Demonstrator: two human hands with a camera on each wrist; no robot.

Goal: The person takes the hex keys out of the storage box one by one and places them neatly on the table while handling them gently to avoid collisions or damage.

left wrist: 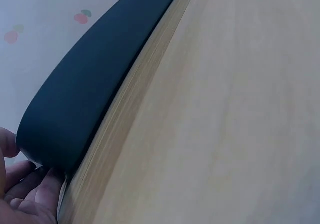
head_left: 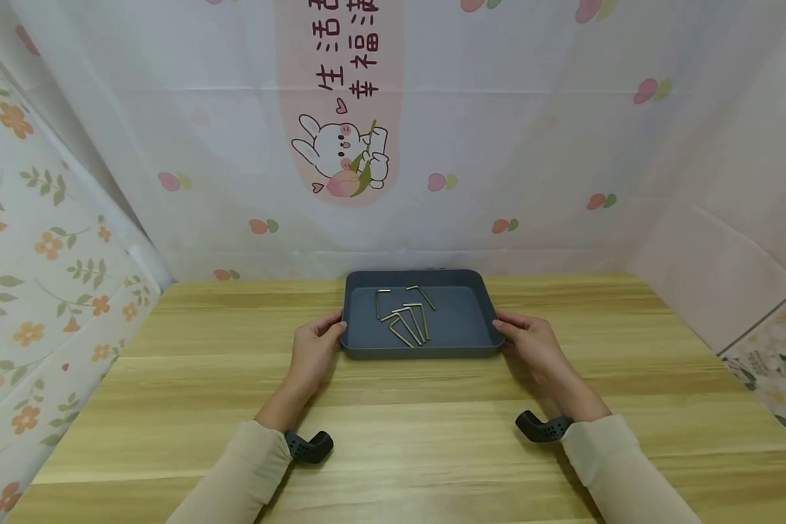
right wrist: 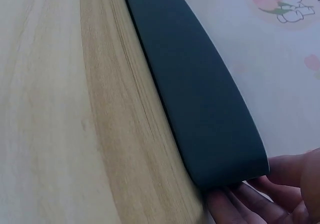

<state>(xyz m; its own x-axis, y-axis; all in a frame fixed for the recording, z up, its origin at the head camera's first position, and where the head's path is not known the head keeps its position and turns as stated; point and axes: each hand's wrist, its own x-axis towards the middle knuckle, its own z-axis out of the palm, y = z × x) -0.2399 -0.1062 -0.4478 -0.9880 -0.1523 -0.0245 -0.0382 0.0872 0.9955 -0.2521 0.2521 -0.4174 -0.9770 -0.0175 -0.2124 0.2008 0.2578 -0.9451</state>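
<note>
A dark blue-grey rectangular tray sits at the far side of the wooden table, close to the cloth backdrop. Several brass-coloured L-shaped hex keys lie loose on its floor, most of them fanned out left of its middle. My left hand grips the tray's left end, thumb at the rim and fingers curled low against the wall, as the left wrist view shows. At the opposite end my right hand holds the tray likewise, its thumb by the rim and the other fingers by the bottom edge.
The wooden table stretches from the tray to the near edge of view. Behind it hangs a printed cloth with a rabbit picture, and a flowered cloth hangs at left. Each wrist wears a black camera mount.
</note>
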